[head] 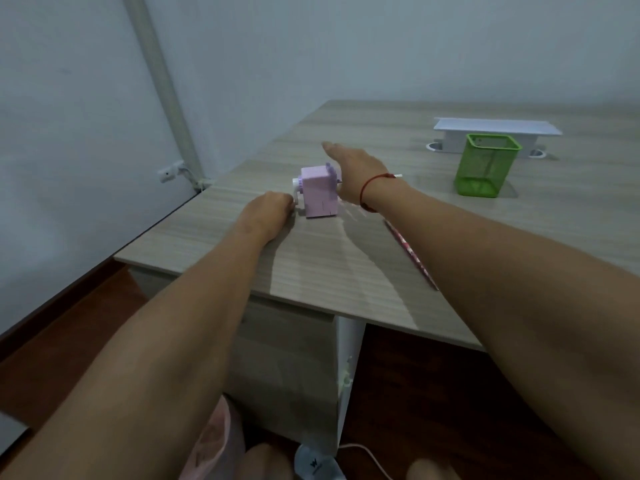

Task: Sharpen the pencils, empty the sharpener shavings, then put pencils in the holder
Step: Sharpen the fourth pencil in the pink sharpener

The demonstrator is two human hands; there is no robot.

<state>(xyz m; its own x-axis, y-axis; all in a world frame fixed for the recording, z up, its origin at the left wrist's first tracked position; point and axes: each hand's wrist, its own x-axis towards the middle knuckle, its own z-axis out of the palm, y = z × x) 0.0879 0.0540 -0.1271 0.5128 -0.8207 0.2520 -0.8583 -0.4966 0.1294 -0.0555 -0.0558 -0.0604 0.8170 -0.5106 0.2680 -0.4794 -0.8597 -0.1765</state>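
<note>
On the wood-grain worktop [311,258], the left hand [266,211] grips the crank [296,188] of the purple sharpener [318,197]; the right hand [353,168] lies flat-fingered just beside it.

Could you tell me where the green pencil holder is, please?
In the head view, the green pencil holder stands far right on the desk, just in front of the white box, right of the right hand.

The desk [311,271] has open wood between the purple sharpener [317,195] and the green holder [488,164], so a hand can slide across there. A pencil [411,254] lies near the front (partly hidden by an arm). A white box [495,133] stands just behind the holder
</note>
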